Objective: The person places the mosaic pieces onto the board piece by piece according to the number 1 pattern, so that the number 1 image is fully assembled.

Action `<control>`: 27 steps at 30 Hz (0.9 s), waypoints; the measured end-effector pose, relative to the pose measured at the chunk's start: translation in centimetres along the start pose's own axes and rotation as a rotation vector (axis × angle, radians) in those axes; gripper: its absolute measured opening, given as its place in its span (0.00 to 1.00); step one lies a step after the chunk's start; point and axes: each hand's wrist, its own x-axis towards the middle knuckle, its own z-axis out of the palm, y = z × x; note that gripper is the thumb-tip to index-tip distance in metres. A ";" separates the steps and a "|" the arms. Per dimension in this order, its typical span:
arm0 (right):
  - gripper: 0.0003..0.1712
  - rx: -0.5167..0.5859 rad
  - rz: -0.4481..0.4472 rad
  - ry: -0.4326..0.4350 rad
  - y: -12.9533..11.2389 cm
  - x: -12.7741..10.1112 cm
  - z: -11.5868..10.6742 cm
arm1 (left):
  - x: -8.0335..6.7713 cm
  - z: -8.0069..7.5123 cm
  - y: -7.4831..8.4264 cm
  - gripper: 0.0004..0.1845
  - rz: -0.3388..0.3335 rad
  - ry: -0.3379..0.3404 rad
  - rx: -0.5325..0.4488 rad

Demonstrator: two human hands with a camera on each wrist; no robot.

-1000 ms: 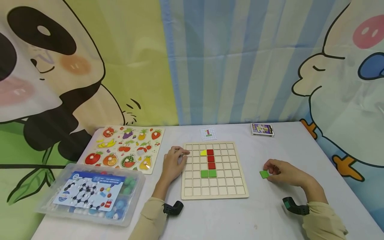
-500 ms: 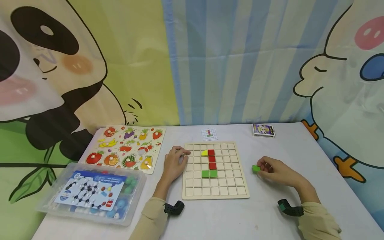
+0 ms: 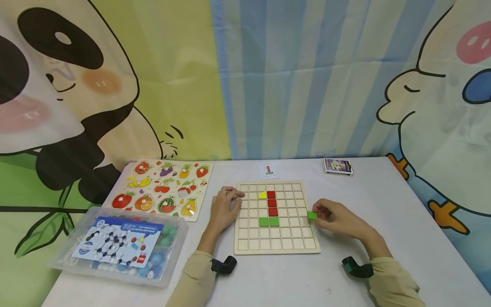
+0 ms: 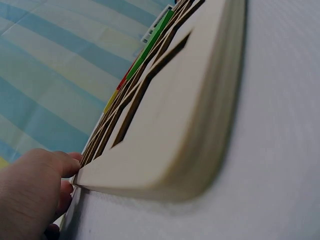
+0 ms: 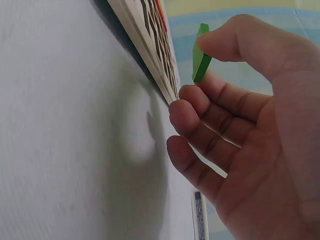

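Beige long sleeves (image 3: 192, 277); black wrist cameras (image 3: 224, 265) on both arms.

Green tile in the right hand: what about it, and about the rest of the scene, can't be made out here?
- Green tile: head view shows only a sliver; right hand covers the rest. Its shape is unclear.
- Pattern card: too small to read cell by cell.
- Card box: print too small.
- Grid board: left wrist view sees it edge-on, cells hidden.
- Left hand: cut off in wrist view.
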 end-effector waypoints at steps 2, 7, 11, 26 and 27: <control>0.13 -0.003 -0.005 -0.016 -0.2 0.3 0.2 | 0.0 0.0 0.0 0.08 -0.002 -0.003 0.002; 0.13 0.001 -0.022 -0.051 -1.0 1.0 0.8 | 0.0 0.0 -0.1 0.07 0.002 -0.001 0.005; 0.15 -0.001 -0.042 -0.073 -1.8 1.6 1.3 | 0.0 0.0 -0.1 0.07 0.003 -0.001 0.002; 0.15 -0.072 -0.103 -0.119 -3.4 3.4 3.0 | 0.0 -0.1 -0.1 0.07 0.006 0.000 -0.015; 0.15 -0.072 -0.104 -0.120 -3.5 3.5 3.1 | 0.0 -0.1 -0.1 0.07 0.007 0.002 -0.017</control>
